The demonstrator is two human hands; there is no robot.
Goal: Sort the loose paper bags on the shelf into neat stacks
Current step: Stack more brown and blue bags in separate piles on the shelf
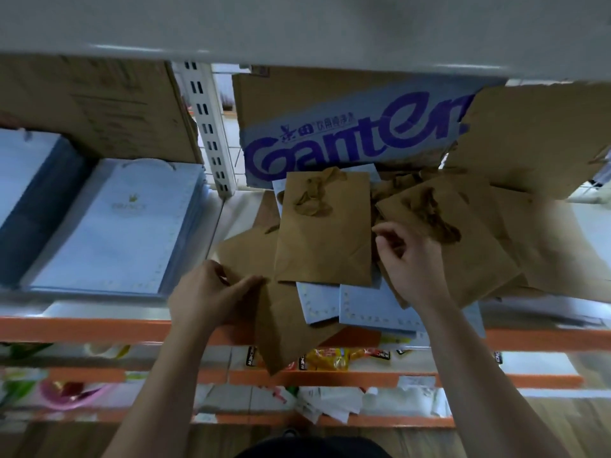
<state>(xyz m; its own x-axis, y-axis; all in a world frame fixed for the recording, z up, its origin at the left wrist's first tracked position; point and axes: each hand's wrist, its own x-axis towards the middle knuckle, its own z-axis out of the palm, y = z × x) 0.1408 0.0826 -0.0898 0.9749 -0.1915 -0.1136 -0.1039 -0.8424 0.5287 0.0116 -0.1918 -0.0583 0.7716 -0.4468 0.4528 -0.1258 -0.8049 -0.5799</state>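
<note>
Mid-sort, the left hand pinches a brown paper bag overhanging the shelf edge at 6 o'clock, while the right hand curls its fingers against the loose heap toward 3 o'clock, grip unclear; the next move, I judge, calls for squaring that bag onto one stack.

White metal shelf, orange front edge, slotted upright post, cardboard boxes behind, wooden floor below

Loose paper bags heaped on the shelf, stacked bags to their left past the post, box right behind the heap, snack packets one shelf below.
</note>
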